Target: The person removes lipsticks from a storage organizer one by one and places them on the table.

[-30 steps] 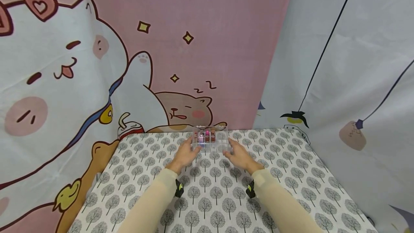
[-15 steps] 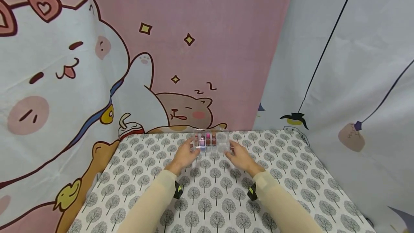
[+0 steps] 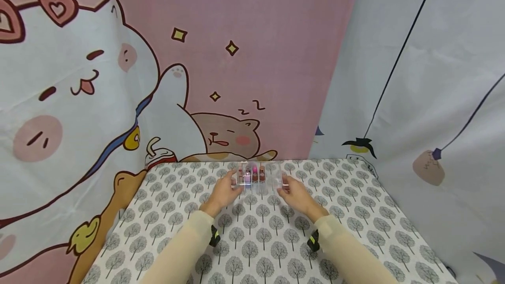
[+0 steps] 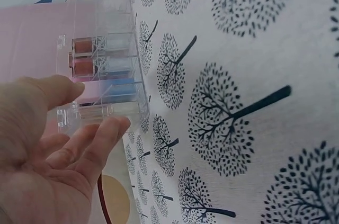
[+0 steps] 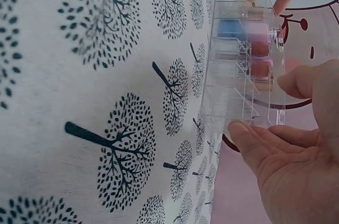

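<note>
A clear plastic organizer case (image 3: 272, 182) with compartments stands near the table's far edge. Several small bottles (image 3: 262, 175), red-brown, pink and pale purple, fill its left part; their exact kind is too small to tell. My left hand (image 3: 223, 191) grips the left end, thumb in front and fingers along the side, as the left wrist view shows beside the blue-and-pink item (image 4: 119, 90). The right end is held by my right hand (image 3: 297, 194); in the right wrist view its thumb touches one edge and its fingers lie along the end of bare compartments (image 5: 222, 99).
A tree-patterned cloth covers the table (image 3: 250, 231). Behind it hangs a pink cartoon curtain (image 3: 276, 56), with a pale curtain (image 3: 414, 78) along the right side. Dark wrist straps (image 3: 214, 236) sit at both sleeves.
The case has come slightly nearer and a little to the right, with both hands moving along at its ends. The bottles keep their places inside it.
</note>
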The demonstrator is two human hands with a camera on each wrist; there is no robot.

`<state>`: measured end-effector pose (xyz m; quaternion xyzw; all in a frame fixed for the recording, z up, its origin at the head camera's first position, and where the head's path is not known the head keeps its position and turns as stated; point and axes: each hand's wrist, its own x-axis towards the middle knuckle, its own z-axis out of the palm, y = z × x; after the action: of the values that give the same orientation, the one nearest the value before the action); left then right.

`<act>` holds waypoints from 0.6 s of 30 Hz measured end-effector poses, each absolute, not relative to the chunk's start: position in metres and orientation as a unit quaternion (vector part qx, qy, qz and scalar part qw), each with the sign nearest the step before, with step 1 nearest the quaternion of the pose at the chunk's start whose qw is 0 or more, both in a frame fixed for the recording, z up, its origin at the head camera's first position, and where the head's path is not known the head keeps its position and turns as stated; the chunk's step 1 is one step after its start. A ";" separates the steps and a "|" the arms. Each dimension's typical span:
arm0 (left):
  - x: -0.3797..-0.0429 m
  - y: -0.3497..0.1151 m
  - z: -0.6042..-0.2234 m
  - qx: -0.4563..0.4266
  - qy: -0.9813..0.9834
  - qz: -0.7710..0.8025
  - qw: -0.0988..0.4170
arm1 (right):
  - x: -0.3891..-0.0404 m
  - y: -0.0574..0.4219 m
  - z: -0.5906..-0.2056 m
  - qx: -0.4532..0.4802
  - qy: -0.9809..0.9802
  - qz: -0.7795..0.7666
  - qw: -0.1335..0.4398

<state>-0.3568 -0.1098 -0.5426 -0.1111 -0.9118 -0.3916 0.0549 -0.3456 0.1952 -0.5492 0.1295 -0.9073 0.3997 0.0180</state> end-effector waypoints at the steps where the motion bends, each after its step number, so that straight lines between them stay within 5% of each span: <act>1: -0.356 -0.110 -0.542 -0.111 -0.913 -0.390 0.057 | -0.344 0.196 -0.549 0.127 -0.907 0.401 0.016; 18: -0.338 -0.111 -0.545 -0.103 -0.921 -0.368 0.079 | -0.327 0.199 -0.548 0.112 -0.904 0.411 0.041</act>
<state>-0.3378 -0.1113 -0.5452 -0.1035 -0.9207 -0.3681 0.0788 -0.3270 0.1990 -0.5476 0.1117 -0.9037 0.4114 0.0410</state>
